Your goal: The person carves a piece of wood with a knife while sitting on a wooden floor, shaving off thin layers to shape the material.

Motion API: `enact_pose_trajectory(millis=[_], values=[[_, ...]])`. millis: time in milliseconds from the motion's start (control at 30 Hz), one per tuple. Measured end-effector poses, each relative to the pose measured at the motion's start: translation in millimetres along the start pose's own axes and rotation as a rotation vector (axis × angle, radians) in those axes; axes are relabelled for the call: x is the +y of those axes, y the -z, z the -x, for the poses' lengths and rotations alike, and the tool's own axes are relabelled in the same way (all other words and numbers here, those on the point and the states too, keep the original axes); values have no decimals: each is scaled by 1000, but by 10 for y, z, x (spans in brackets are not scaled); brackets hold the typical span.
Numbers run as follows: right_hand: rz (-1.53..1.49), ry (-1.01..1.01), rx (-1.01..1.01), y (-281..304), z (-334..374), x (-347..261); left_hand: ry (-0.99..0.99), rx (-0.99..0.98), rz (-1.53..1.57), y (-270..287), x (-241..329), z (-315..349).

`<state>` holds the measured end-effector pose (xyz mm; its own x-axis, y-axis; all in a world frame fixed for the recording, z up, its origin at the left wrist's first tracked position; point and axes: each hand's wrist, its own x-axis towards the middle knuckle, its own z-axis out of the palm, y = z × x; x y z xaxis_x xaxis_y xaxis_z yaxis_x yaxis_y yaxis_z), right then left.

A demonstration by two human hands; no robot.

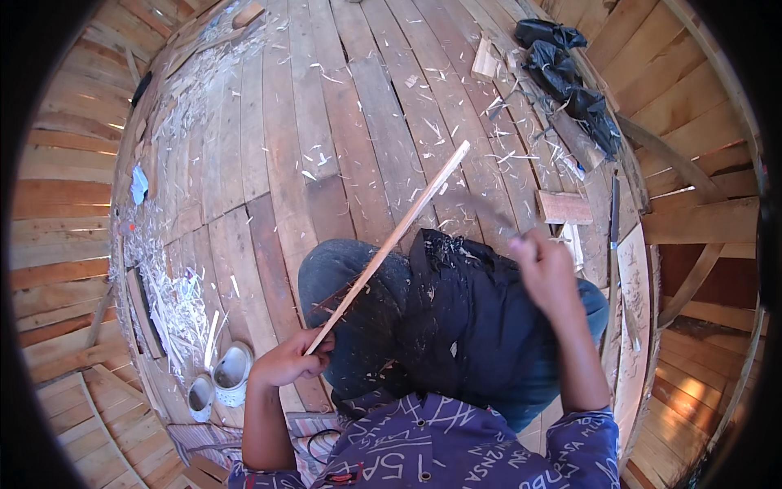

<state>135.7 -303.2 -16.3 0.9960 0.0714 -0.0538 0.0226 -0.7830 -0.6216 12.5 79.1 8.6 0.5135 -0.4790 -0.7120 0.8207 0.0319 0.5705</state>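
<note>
My left hand (285,361) is closed around the lower end of a long, thin wooden stick (399,231). The stick slants up and away to the right across my bent left knee, its far end in the air over the floorboards. On the right, my closed right hand (547,269) grips what looks like a knife (489,210). Its blade is smeared by motion and points toward the stick, with a gap between them. A dark cloth (489,310) sprinkled with wood shavings covers my lap between the two hands.
A heap of pale shavings (179,301) lies at the left, beside a pair of white shoes (234,373). Black plastic bags (566,81) rest at the far right. A short wood block (565,208) sits beyond my right hand. Plank walls (69,220) enclose the plank floor.
</note>
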Motion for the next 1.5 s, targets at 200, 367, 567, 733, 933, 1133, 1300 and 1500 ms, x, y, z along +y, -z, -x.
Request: enact_pose_trajectory(millis=[200,367,567,733,933,1133,1300,1500], values=[[-11,443,-100,-365,245,-799,55,86,32,-159,20,3],[200,629,27,-575,-302,-386,50,108,-12,-205,47,-38],[33,-298,447,150,-1073,836,-2,2,43,-126,-88,-29],[177,-271,336,460,-592,1379,60,-91,276,-52,-226,-21],[-95,101,-24,-71,30,-157,61,-32,104,-78,-131,3],[141,439,-180,-470,-80,-893,-5,62,-9,-170,-163,21],[341,-137,154,339,-1177,654,-60,35,-64,-129,-272,-60],[-57,-238,151,297,-370,566,-42,-40,85,-24,-268,-32]])
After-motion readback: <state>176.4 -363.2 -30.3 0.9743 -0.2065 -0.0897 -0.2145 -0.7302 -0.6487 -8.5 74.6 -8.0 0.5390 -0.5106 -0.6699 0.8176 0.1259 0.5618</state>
